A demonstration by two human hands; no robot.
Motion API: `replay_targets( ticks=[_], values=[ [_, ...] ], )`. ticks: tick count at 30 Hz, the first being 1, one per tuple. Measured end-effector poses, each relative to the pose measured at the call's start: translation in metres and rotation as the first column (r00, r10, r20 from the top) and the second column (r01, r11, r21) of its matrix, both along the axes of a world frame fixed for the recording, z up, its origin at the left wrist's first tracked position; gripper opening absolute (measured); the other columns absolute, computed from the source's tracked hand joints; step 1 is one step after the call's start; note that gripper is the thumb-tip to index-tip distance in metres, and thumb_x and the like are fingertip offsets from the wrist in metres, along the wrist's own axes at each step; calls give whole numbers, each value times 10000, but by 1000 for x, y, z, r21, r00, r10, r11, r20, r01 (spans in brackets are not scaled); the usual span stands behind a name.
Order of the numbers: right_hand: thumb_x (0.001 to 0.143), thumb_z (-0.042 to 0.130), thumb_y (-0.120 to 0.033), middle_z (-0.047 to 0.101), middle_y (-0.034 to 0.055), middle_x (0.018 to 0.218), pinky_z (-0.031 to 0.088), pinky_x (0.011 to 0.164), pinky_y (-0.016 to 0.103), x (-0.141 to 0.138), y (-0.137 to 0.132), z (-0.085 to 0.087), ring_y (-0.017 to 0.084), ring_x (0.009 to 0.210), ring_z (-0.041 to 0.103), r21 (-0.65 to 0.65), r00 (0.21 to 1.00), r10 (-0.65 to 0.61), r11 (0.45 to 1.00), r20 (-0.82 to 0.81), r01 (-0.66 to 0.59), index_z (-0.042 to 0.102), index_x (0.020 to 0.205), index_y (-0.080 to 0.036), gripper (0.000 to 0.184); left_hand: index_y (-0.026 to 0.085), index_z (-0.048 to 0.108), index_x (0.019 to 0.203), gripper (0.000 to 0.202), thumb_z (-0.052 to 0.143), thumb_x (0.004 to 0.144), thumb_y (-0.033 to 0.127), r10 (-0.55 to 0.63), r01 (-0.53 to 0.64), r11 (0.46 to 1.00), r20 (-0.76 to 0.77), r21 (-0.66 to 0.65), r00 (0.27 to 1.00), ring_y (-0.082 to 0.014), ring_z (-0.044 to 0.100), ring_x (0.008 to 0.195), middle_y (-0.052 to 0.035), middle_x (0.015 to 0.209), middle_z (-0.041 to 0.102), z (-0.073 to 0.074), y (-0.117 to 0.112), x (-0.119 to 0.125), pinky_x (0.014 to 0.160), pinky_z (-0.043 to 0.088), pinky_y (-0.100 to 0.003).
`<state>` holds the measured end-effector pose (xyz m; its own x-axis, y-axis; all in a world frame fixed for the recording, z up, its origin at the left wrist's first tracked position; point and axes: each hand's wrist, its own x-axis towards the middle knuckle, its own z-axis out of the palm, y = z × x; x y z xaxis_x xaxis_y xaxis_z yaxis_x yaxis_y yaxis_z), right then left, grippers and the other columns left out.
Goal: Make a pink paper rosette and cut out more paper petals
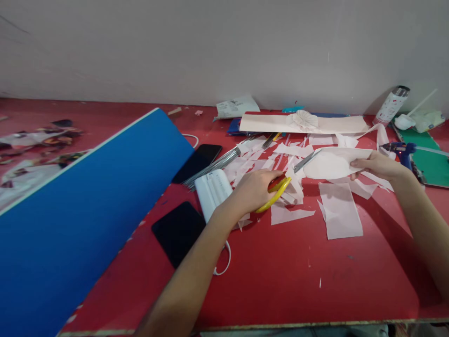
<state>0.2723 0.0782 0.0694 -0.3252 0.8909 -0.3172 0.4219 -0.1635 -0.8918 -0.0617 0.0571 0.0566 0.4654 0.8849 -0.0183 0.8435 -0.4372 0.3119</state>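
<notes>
Left hand [254, 189]: grip closed around yellow-handled scissors [277, 192], blades at the edge of a pale pink sheet [333, 164]. Right hand [380, 166]: grip firmly pinching that sheet, held mid-way across the worktop [280, 281], nearer its rear edge, among pink offcuts [252, 161].

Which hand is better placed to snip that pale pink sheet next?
Probably the left hand: it grips the yellow-handled scissors, blades at the edge of the pale pink sheet. The right hand is holding that sheet.
</notes>
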Motion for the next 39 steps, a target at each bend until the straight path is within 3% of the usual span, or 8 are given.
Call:
replay_targets(
  ticks=[11, 24, 31, 35, 39],
  values=[
    [718, 652, -365, 696, 22, 640, 511, 797, 354, -2, -1, 2, 191, 710, 654, 12, 1000, 11, 1000, -5, -10, 683, 624, -222, 174, 144, 508, 1286, 490, 462, 823, 298, 35, -35, 999, 16, -3, 999, -290, 525, 1159, -146, 1277, 569, 1, -4, 2, 961, 415, -415],
    [703, 657, -367, 698, 21, 640, 529, 788, 367, -4, -3, 5, 198, 692, 662, 20, 999, 26, 999, -29, -26, 688, 633, -215, 171, 158, 529, 1263, 471, 475, 811, 278, 22, -22, 999, 6, -25, 1000, -297, 533, 1154, -145, 1274, 579, -2, -2, 1, 949, 426, -426],
    [715, 664, -353, 683, 10, 633, 523, 777, 362, 0, -2, 2, 190, 675, 649, 30, 999, 20, 999, -40, -19, 675, 617, -232, 156, 196, 525, 1248, 467, 521, 789, 284, 132, -130, 991, 96, -22, 987, -281, 584, 1075, -117, 1238, 607, -1, -1, 0, 869, 464, -392],
    [715, 654, -356, 681, 14, 638, 515, 778, 360, -3, -3, 3, 189, 681, 649, 28, 1000, 19, 999, -23, -18, 675, 614, -224, 167, 190, 559, 1146, 387, 536, 798, 355, 257, -257, 966, 112, -15, 960, -293, 623, 969, -128, 1117, 660, -10, 3, 2, 760, 478, -390],
    [715, 648, -376, 689, 25, 645, 516, 775, 354, -8, -4, 4, 188, 693, 650, 23, 998, 60, 998, -5, -60, 686, 622, -209, 194, 171, 573, 1088, 407, 534, 795, 450, 266, -266, 964, 36, -24, 963, -322, 614, 964, -159, 1111, 643, -25, 5, 8, 731, 473, -405]
  ],
)
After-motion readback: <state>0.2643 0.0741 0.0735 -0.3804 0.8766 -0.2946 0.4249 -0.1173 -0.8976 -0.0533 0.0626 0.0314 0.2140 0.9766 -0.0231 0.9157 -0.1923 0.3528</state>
